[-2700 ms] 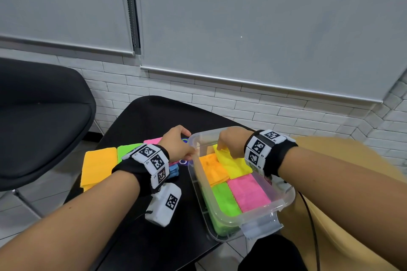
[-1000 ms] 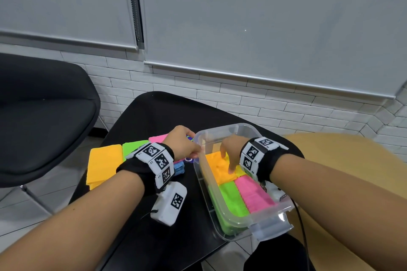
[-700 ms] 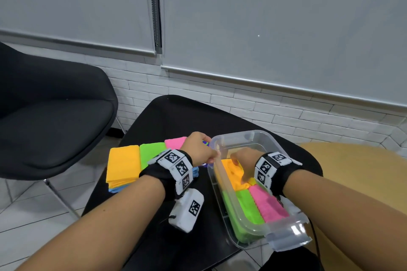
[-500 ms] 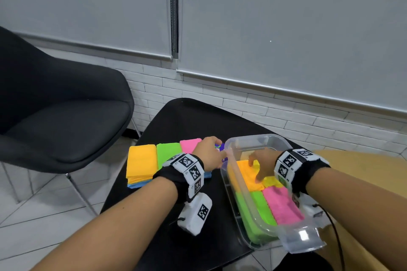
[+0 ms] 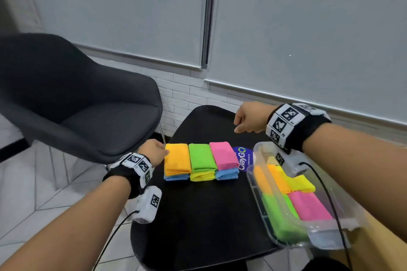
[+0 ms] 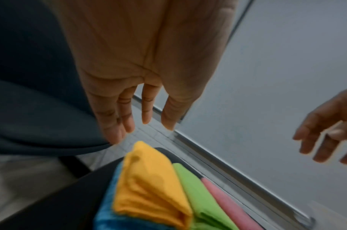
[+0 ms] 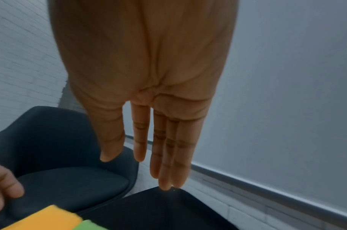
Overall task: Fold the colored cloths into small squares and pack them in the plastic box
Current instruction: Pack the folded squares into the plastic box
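Note:
Folded cloths lie in a row on the black table (image 5: 198, 215): orange (image 5: 177, 158), green (image 5: 201, 156) and pink (image 5: 222, 154) on top, blue and yellow ones beneath. The clear plastic box (image 5: 330, 241) at the right holds folded orange, yellow, green and pink cloths (image 5: 308, 204). My left hand (image 5: 154, 150) hovers at the left edge of the orange cloth (image 6: 148, 186), fingers (image 6: 147, 109) straight, holding nothing. My right hand (image 5: 247, 120) hangs in the air beyond the pink cloth, fingers (image 7: 164, 155) extended and empty.
A black chair (image 5: 88, 105) stands left of the table, close to my left hand. A blue round sticker (image 5: 243, 158) lies between the cloth row and the box. A white brick wall and grey blinds are behind. A tan surface (image 5: 378, 244) sits right of the box.
My right hand has lifted out of the box and moved left over the table. My left hand let go of the box rim and moved to the orange cloth. The view swung left.

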The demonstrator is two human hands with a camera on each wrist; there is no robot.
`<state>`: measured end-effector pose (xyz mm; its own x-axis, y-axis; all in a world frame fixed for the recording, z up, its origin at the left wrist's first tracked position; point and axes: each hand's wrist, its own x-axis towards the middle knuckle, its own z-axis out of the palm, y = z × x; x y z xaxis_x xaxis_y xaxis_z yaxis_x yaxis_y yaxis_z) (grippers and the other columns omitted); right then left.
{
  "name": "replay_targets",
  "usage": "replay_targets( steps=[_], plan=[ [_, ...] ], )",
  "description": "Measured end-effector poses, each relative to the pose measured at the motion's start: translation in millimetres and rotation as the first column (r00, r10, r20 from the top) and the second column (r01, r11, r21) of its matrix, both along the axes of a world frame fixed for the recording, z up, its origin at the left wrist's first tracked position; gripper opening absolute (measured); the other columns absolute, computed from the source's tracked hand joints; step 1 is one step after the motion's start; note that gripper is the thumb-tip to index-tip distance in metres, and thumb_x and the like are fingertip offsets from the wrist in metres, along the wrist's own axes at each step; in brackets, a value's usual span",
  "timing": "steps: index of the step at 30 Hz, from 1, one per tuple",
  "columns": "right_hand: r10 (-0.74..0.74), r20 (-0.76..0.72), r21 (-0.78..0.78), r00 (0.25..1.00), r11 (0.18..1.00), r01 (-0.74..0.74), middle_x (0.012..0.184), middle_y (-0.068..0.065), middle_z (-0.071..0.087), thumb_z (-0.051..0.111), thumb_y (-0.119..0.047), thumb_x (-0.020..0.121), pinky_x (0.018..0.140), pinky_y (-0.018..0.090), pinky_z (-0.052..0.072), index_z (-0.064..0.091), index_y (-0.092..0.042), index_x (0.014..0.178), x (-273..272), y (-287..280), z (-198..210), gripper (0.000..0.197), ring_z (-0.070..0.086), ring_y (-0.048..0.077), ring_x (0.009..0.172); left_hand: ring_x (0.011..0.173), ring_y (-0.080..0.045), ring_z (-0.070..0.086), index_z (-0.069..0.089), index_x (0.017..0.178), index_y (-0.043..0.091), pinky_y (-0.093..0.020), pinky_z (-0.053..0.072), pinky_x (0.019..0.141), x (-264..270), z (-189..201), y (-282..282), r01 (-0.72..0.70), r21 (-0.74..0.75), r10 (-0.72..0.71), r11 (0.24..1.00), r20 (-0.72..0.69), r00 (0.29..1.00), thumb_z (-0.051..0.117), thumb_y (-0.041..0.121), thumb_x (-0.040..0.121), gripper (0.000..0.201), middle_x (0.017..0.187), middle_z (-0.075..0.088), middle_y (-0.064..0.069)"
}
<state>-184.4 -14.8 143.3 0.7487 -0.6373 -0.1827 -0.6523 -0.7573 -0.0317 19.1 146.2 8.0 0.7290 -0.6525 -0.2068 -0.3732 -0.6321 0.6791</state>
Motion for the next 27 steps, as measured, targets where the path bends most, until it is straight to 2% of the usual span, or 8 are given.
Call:
replay_targets(
  steps=[3,5,7,10,14,17,19,27],
  plan=[
    [0.104,-0.021,0.002,0.994,0.995,-0.104,0.103,0.003,0.070,0.068,-0.026,0.087,0.082,0.029,0.050,0.070,-0.011,0.109,36,23,-32,0.027,0.064,0.018,0.091,0.089,-0.032,0.062,0.059,0.082,0.013,-0.037,0.051,0.082,12,-19,14,-0.047,-0.025,0.044,0.999,-0.119,0.992,0.067,0.031,0.078,0.020,0.094,0.061,-0.018],
    [0.143,-0.053,0.018,0.988,0.990,-0.142,0.113,0.006,0.067,0.067,-0.022,0.087,0.090,0.032,0.050,0.068,-0.012,0.114,56,33,-59,0.029,0.062,0.022,0.103,0.072,-0.025,0.053,0.047,0.067,0.020,-0.042,0.051,0.073,32,-51,10,-0.069,-0.067,0.055,0.995,-0.195,0.979,0.064,0.036,0.066,0.023,0.081,0.053,-0.015],
    [0.154,-0.088,0.027,0.984,0.988,-0.152,0.121,0.009,0.063,0.064,-0.020,0.089,0.094,0.035,0.049,0.062,-0.011,0.123,73,40,-83,0.034,0.060,0.025,0.110,0.070,-0.022,0.050,0.045,0.063,0.020,-0.049,0.054,0.077,31,-53,12,-0.070,-0.089,0.047,0.994,-0.232,0.971,0.067,0.028,0.078,0.028,0.077,0.052,-0.012],
    [0.140,-0.138,0.028,0.980,0.990,-0.137,0.127,0.011,0.058,0.055,-0.014,0.094,0.093,0.034,0.049,0.058,-0.010,0.127,88,46,-111,0.033,0.058,0.026,0.113,0.068,-0.025,0.054,0.051,0.065,0.012,-0.039,0.054,0.072,23,-47,12,-0.083,-0.118,0.046,0.990,-0.284,0.958,0.061,0.015,0.091,0.028,0.073,0.054,-0.012],
    [0.144,-0.206,0.000,0.968,0.989,-0.147,0.124,0.009,0.059,0.048,-0.008,0.096,0.079,0.029,0.052,0.055,-0.009,0.127,97,44,-137,0.032,0.059,0.024,0.110,0.062,-0.015,0.054,0.051,0.069,0.009,-0.024,0.052,0.057,29,-50,-3,-0.126,-0.141,0.064,0.982,-0.381,0.922,0.055,0.015,0.096,0.028,0.072,0.054,-0.010],
    [0.135,-0.228,0.038,0.964,0.991,-0.129,0.122,0.010,0.060,0.047,-0.001,0.092,0.091,0.034,0.051,0.055,-0.008,0.127,100,39,-155,0.036,0.059,0.026,0.110,0.064,-0.017,0.055,0.051,0.070,0.007,-0.027,0.055,0.060,32,-51,-16,-0.128,-0.121,0.068,0.984,-0.407,0.911,0.055,0.018,0.095,0.028,0.072,0.055,-0.009],
    [0.130,-0.227,0.051,0.965,0.991,-0.122,0.123,0.011,0.059,0.047,0.002,0.090,0.094,0.037,0.051,0.055,-0.007,0.127,101,36,-161,0.039,0.059,0.027,0.111,0.073,-0.022,0.059,0.052,0.072,0.006,-0.035,0.059,0.073,34,-53,-22,-0.124,-0.087,0.080,0.988,-0.397,0.914,0.059,0.021,0.094,0.026,0.074,0.056,-0.009],
    [0.106,-0.201,0.098,0.974,0.991,-0.088,0.124,0.008,0.060,0.050,-0.001,0.091,0.094,0.035,0.051,0.059,-0.009,0.126,102,25,-180,0.037,0.060,0.025,0.109,0.101,-0.031,0.064,0.056,0.093,0.002,-0.040,0.057,0.081,42,-65,-33,-0.182,-0.082,0.111,0.980,-0.536,0.837,0.074,0.013,0.082,0.024,0.111,0.063,-0.021]
  ],
)
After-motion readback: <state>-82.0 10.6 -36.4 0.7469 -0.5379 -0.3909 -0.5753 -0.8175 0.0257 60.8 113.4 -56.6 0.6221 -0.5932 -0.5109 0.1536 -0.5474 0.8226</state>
